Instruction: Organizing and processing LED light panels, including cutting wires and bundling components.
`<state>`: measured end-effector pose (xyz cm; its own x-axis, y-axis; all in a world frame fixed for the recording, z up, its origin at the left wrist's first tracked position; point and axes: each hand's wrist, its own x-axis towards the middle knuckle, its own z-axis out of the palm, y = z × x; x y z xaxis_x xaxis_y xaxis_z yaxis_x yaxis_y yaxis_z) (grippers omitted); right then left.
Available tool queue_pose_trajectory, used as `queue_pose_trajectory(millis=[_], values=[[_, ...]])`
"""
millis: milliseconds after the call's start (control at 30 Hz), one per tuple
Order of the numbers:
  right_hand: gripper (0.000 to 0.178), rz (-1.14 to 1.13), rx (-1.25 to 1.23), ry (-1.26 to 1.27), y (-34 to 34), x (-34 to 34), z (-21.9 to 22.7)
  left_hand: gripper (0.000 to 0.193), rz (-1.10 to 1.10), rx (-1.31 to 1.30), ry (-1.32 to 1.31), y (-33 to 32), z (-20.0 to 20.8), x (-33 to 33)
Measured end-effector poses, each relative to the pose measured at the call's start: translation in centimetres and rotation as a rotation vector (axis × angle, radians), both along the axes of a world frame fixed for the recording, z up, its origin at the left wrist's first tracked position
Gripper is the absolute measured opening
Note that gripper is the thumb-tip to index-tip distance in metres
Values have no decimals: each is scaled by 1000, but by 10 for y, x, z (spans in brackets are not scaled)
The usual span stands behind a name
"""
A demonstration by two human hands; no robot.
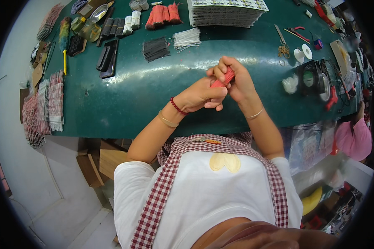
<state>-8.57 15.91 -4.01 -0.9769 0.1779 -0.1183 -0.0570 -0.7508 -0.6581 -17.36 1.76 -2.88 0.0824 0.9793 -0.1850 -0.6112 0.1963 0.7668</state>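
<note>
Both of my hands are closed around a bundle of short red wires (221, 83) above the near middle of the table. My left hand (201, 94) grips its lower end, with the thumb lying along it. At its upper end, the fingers of my right hand (238, 81) wrap over it. Part of the bundle is hidden by the fingers. Beyond my hands lie a spread of loose black wires (156, 50) and a pile of loose white wires (186, 39). Several tied red wire bundles (163, 16) stand farther back.
The green table (124, 99) also bears a stack of printed sheets (226, 14), white bundles (131, 21) and a dark phone-like object (107, 59). At right are scissors (282, 45), pliers (298, 34) and a white spool (306, 52). Red-and-white strands (55, 101) hang at left. Another person's pink sleeve (353, 139) shows at right.
</note>
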Motion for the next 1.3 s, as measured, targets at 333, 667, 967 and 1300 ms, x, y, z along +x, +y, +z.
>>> queue_pose_trajectory(millis=[333, 667, 967, 1300], values=[[38, -373, 367, -310, 38, 58, 15, 29, 535, -82, 966, 2, -16, -146], [21, -352, 393, -246, 31, 71, 4, 45, 878, -402, 2112, 114, -41, -216], [21, -469, 383, -247, 46, 101, 3, 46, 713, -759, 2640, 126, -66, -210], [22, -609, 488, -296, 69, 127, 1, 20, 787, -561, 2571, 113, -67, -234]])
